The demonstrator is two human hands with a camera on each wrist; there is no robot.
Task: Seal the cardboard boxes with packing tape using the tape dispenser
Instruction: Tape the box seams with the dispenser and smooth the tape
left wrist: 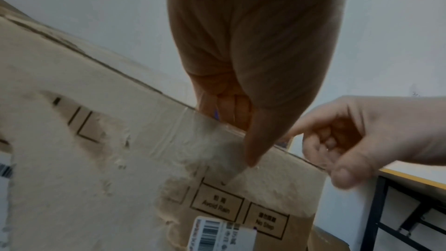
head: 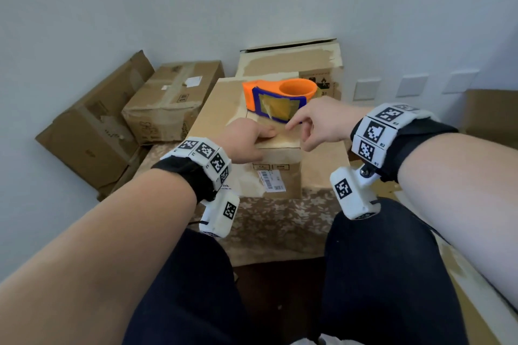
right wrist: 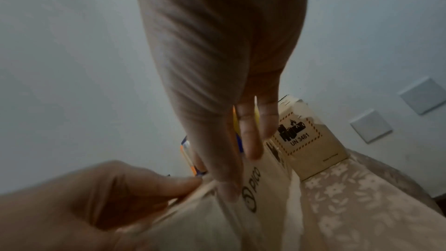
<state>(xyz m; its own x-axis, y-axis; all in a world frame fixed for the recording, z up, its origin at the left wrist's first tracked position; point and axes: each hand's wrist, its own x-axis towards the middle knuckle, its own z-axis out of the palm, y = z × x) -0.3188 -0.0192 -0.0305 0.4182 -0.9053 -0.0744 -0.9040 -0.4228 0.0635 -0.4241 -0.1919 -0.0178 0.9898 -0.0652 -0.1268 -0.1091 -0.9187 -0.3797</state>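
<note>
Left hand [head: 246, 138] flat, fingers pressing tape [left wrist: 193, 136] over box [head: 277, 165] front edge. Right hand [head: 322, 123] loosely curled, empty, index out. Dispenser [head: 277, 98] idle at box's back edge. Probably smoothing; next, regrip dispenser.

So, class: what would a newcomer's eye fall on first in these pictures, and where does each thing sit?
The bright orange and blue tape dispenser stands out first, resting on top of the small cardboard box in the middle. Just in front of it, the left hand presses on the box top while the right hand reaches in with its forefinger out. More cardboard boxes are piled against the wall behind.
</note>
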